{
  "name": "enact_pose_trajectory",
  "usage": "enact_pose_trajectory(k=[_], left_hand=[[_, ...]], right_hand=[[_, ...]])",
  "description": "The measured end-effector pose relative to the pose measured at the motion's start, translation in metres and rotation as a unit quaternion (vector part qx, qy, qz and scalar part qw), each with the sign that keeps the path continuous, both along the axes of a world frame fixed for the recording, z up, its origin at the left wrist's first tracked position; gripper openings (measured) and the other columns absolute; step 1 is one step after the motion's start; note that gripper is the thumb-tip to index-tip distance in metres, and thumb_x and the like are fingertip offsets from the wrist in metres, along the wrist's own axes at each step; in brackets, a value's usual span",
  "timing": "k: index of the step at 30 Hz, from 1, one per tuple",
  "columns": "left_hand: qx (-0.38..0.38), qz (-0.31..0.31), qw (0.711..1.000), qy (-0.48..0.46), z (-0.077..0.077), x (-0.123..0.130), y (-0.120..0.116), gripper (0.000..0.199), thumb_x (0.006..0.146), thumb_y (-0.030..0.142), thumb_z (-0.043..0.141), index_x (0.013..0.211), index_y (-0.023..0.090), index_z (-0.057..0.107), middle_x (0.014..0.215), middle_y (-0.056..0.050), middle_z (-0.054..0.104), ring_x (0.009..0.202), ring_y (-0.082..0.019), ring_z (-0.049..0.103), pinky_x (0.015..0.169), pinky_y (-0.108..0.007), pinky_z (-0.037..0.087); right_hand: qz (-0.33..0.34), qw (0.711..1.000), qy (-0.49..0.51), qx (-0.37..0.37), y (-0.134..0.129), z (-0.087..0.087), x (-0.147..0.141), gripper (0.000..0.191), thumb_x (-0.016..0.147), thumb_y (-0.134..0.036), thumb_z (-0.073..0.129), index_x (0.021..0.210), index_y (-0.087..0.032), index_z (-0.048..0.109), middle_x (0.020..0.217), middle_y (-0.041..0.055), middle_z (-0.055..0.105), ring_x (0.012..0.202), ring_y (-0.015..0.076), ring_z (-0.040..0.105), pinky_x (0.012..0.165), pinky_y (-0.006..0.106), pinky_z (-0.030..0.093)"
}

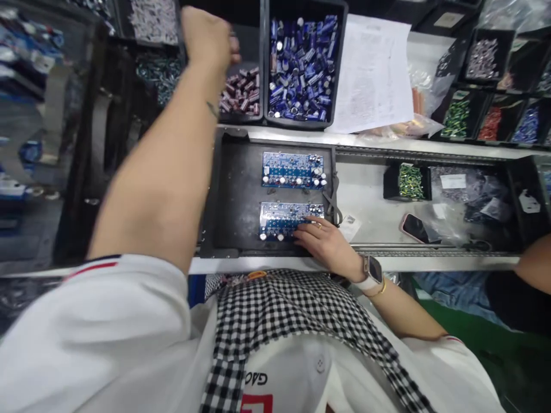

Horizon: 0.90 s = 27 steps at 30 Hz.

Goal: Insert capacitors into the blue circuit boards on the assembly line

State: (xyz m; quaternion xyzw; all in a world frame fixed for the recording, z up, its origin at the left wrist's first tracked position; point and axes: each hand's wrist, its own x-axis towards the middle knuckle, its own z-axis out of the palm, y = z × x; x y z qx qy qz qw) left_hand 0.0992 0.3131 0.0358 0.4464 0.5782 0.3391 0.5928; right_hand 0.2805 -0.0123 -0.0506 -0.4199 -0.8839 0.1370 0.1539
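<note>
My left hand [209, 39] is stretched out to the bins at the back, fingers curled and blurred; anything inside them is hidden. It hovers above a dark bin that holds brownish-red capacitors [243, 92]. My right hand [325, 244] lies over the right end of the nearer blue circuit board [279, 218], fingers extended and fingertips touching it, covering its lower right corner. Behind it lies a second blue circuit board [293, 170] with several round white-topped components. Both boards rest on a black tray [236, 195].
A bin of blue capacitors [301, 69] stands behind the tray, beside paper sheets [372, 69]. To the right are a small box of green parts [411, 180], a phone [415, 228] and plastic bags [486, 195]. Another person's arm [536, 264] shows at the right edge.
</note>
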Motion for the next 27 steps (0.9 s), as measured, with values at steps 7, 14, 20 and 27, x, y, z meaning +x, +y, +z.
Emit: enact_pose_trajectory(k=[7, 14, 20, 27], left_hand=[[-0.133, -0.036, 0.939, -0.317, -0.037, 0.035, -0.143, 0.023, 0.100, 0.004, 0.035, 0.085, 0.007, 0.052, 0.086, -0.009, 0.062, 0.094, -0.010, 0.065, 0.086, -0.020, 0.053], [-0.189, -0.002, 0.917, -0.353, -0.056, -0.029, -0.231, 0.016, 0.093, 0.003, 0.052, 0.095, 0.003, 0.067, 0.087, -0.011, 0.070, 0.079, -0.011, 0.068, 0.083, -0.023, 0.055], [-0.213, -0.065, 0.925, -0.307, -0.064, -0.041, -0.274, 0.006, 0.088, 0.006, 0.063, 0.093, 0.007, 0.065, 0.075, -0.005, 0.069, 0.065, -0.008, 0.065, 0.071, -0.021, 0.052], [-0.208, -0.104, 0.925, -0.300, -0.071, -0.034, -0.280, 0.012, 0.084, 0.003, 0.064, 0.096, 0.007, 0.064, 0.081, -0.008, 0.072, 0.073, -0.013, 0.069, 0.077, -0.026, 0.054]], right_hand=[[-0.029, 0.999, 0.040, -0.012, -0.008, -0.006, 0.001, 0.021, 0.096, -0.021, 0.052, 0.113, -0.017, 0.063, 0.110, 0.0074, 0.071, 0.103, 0.0194, 0.065, 0.108, 0.042, 0.047], [-0.035, 0.999, 0.013, -0.019, -0.007, -0.003, -0.005, 0.018, 0.096, -0.021, 0.050, 0.105, -0.019, 0.065, 0.103, 0.0063, 0.072, 0.096, 0.0189, 0.066, 0.111, 0.046, 0.044], [-0.022, 0.999, 0.012, -0.036, -0.005, -0.001, -0.004, 0.019, 0.096, -0.022, 0.051, 0.108, -0.020, 0.065, 0.105, 0.0061, 0.072, 0.102, 0.0206, 0.066, 0.112, 0.049, 0.043], [-0.013, 0.999, 0.016, -0.045, -0.002, -0.003, 0.001, 0.019, 0.096, -0.020, 0.050, 0.109, -0.018, 0.063, 0.108, 0.0064, 0.070, 0.103, 0.0185, 0.065, 0.115, 0.048, 0.041]])
